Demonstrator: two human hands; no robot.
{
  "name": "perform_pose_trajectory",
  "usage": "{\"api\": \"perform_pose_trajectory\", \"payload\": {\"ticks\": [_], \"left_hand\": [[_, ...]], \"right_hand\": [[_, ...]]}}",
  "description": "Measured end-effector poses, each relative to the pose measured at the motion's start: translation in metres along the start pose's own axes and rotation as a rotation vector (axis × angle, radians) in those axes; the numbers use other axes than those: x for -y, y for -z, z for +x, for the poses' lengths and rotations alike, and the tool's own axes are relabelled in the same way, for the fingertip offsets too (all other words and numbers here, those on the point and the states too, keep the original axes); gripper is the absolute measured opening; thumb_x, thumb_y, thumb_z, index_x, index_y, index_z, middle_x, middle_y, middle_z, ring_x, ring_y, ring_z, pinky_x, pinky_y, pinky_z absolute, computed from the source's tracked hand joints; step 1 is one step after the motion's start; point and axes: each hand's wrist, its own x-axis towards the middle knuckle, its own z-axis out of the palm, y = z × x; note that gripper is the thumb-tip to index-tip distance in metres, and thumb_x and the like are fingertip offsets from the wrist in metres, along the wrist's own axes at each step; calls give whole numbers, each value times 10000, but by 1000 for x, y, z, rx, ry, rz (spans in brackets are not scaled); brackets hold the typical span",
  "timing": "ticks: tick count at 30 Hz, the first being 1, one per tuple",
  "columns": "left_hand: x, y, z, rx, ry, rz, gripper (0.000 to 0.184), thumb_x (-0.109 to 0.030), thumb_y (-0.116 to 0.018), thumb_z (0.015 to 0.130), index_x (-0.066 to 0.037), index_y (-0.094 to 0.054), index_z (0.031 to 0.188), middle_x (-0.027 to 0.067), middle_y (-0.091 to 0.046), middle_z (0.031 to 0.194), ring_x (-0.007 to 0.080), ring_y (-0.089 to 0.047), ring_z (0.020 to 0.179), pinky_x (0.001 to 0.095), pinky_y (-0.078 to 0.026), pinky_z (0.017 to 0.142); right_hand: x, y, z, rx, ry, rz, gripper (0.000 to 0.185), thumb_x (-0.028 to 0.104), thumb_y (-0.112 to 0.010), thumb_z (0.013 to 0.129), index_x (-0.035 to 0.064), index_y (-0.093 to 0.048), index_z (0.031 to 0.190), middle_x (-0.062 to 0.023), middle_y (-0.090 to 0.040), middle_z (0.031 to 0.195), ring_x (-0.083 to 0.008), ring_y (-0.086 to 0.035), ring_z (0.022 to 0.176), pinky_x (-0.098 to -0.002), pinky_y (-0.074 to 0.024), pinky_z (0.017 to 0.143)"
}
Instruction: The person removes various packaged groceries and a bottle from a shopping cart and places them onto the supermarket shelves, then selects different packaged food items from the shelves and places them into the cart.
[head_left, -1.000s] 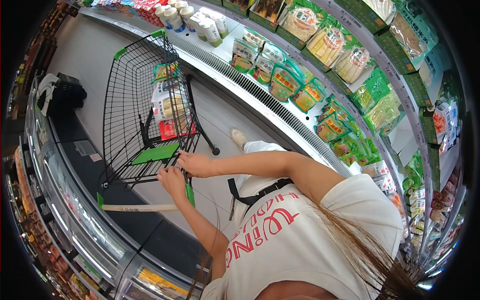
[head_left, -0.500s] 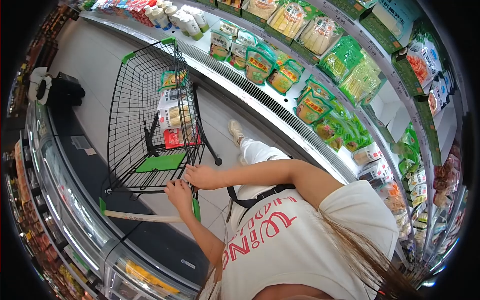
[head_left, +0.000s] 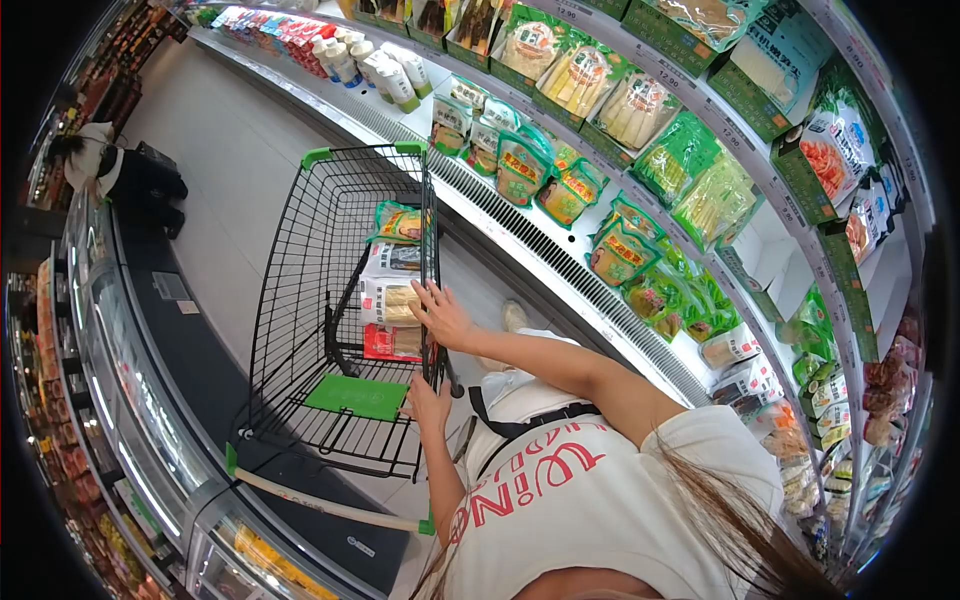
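A black wire shopping cart (head_left: 285, 290) with green corners stands in front of me, turned sideways to my body. My left hand (head_left: 430, 405) is wrapped round the near side rim, beside the green flap (head_left: 355, 397). Farther along the same rim lies my right hand (head_left: 442, 316), its fingers spread and reaching over the edge. Inside the cart are a green-and-yellow bag (head_left: 398, 222), a black-and-white pack (head_left: 392, 261), a white pack with pale contents (head_left: 392, 302) and a red pack (head_left: 392, 342). The pale handle bar (head_left: 330, 506) is untouched.
A chilled shelf (head_left: 560, 225) with bagged vegetables and bottles (head_left: 395, 78) runs along the right. On the left stands a glass-fronted freezer (head_left: 150, 410). Another person (head_left: 125, 180) in dark trousers is by its far end. Tiled floor (head_left: 215, 130) stretches ahead.
My hands have moved apart: the right has slid forward along the rim and spread its fingers. In view, the cart has shifted right and downward.
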Motion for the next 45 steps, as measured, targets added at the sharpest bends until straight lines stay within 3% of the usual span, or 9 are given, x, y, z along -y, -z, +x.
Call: {"api": "perform_pose_trajectory", "payload": {"ticks": [4,10,12,17,26,30,33,36,45], "left_hand": [[12,-6,11,130,-51,-65,544,-312,-642,821,-46,-488,1271,194,-570,1154,375,-568,1015,496,-407,935],[-3,-5,13,469,9,-580,588,-262,-670,830,40,-460,1289,174,-618,1100,236,-585,1032,328,-439,889],[8,-25,17,507,28,-521,579,-236,-650,833,40,-450,1300,183,-607,1134,245,-580,1045,328,-433,905],[-4,-18,17,664,87,-212,662,-193,-657,749,54,-420,1316,280,-552,1203,378,-526,1153,374,-401,978],[-7,-10,107,826,241,-764,489,-78,-577,807,-29,-482,1284,129,-578,1183,196,-570,1023,331,-456,874],[-30,-83,211,436,399,-1510,330,-119,-502,876,-35,-472,1194,105,-567,1111,217,-569,985,378,-494,842],[-9,-202,275,720,583,-2100,296,-149,-494,911,-12,-457,1172,154,-537,1121,275,-554,989,416,-483,894],[-73,-176,277,384,1089,-2217,252,-160,-481,941,13,-472,1125,184,-513,1139,323,-540,1020,439,-479,914],[-58,-203,273,208,1226,-2520,263,-149,-376,987,30,-415,1177,206,-474,1167,377,-486,1139,509,-451,972]], "right_hand": [[-20,-11,-18,-30,173,-28,753,293,-725,703,144,-402,1366,-313,-148,1474,-460,-423,1207,-505,-289,1056],[-20,-17,-45,142,367,-161,655,320,-639,779,155,-392,1363,-310,-180,1463,-519,-502,1095,-589,-325,996],[-20,-25,-47,193,427,-175,606,305,-595,815,157,-388,1366,-305,-262,1434,-507,-587,958,-653,-396,862],[-26,-8,-39,438,360,57,455,251,-608,814,68,-478,1211,-283,-473,1275,-370,-657,859,-492,-516,700],[-50,25,2,643,298,230,228,13,-580,704,3,-606,931,-180,-652,779,-351,-653,782,-425,-527,657],[-72,21,61,661,154,400,296,74,-600,703,-9,-611,986,-215,-641,807,-383,-635,811,-464,-507,733],[-114,-65,112,487,-82,319,394,59,-591,703,-26,-578,1087,-236,-625,905,-372,-632,882,-436,-517,744],[-142,-104,162,472,-282,236,465,98,-608,722,-58,-500,1146,-272,-572,1069,-391,-603,973,-425,-512,797],[-194,-203,238,397,-591,528,599,163,-659,725,-105,-402,1196,-315,-517,1189,-427,-528,1107,-402,-451,940]]}}
